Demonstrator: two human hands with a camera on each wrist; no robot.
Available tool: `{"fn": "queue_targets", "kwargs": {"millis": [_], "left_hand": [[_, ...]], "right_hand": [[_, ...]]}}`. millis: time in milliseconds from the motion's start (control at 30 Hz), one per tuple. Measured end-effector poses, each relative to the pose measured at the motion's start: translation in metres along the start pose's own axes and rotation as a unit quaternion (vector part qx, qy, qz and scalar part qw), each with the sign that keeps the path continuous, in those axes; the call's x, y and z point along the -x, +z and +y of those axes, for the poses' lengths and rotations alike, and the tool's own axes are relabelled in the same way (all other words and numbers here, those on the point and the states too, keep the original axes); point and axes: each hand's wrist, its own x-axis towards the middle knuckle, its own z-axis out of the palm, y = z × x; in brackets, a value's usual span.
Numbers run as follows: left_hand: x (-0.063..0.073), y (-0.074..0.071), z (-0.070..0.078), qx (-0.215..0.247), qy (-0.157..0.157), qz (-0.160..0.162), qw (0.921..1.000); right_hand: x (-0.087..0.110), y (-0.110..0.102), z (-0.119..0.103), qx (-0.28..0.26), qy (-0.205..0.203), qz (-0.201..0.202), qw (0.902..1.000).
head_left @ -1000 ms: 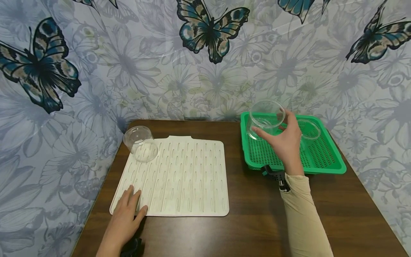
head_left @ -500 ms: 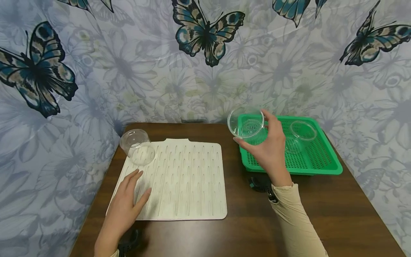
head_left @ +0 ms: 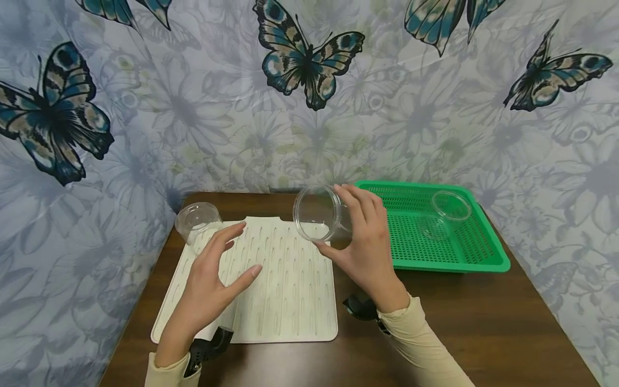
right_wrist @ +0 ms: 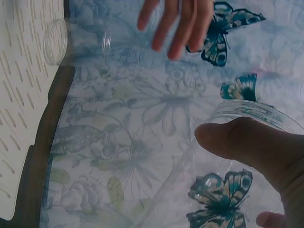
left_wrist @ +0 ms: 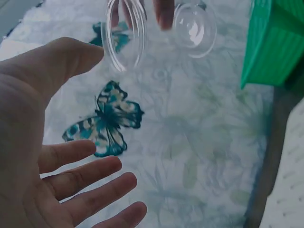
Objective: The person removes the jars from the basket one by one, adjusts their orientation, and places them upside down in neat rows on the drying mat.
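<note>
- Dark wood table (head_left: 435, 328) set against a butterfly-print backdrop (head_left: 309, 70).
- Cream ribbed drying mat (head_left: 285, 285) lies on the table's left half; a clear cup (head_left: 195, 223) rests upside down on its far left corner.
- Green slotted tray (head_left: 474, 258) sits at the right, with a second clear cup (head_left: 447, 212) inside it.
- Right hand (head_left: 362, 242) holds a clear plastic jar (head_left: 319, 214) in the air above the mat's far right edge, tipped on its side with the mouth turned left, fingers and thumb wrapped round its wall.
- The jar looks light, stiff and smooth (likely slippery and easy to dent), so a gentle hold round the wall near the rim seems best.
- Left hand (head_left: 215, 279) hovers over the mat, fingers spread and empty, close to the jar's mouth.
</note>
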Motion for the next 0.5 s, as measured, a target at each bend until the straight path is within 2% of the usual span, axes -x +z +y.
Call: {"fn": "queue_targets", "kwargs": {"millis": [300,500], "left_hand": [[-0.023,0.003,0.022,0.064,0.045,-0.023,0.9967],[-0.038,0.008,0.035,0.095,0.072,-0.036,0.9922]], "right_hand": [[-0.005,0.009,-0.030,-0.017,-0.040,-0.001,0.9990],[-0.006,0.010,-0.041,-0.006,-0.060,-0.005,0.9982]]}}
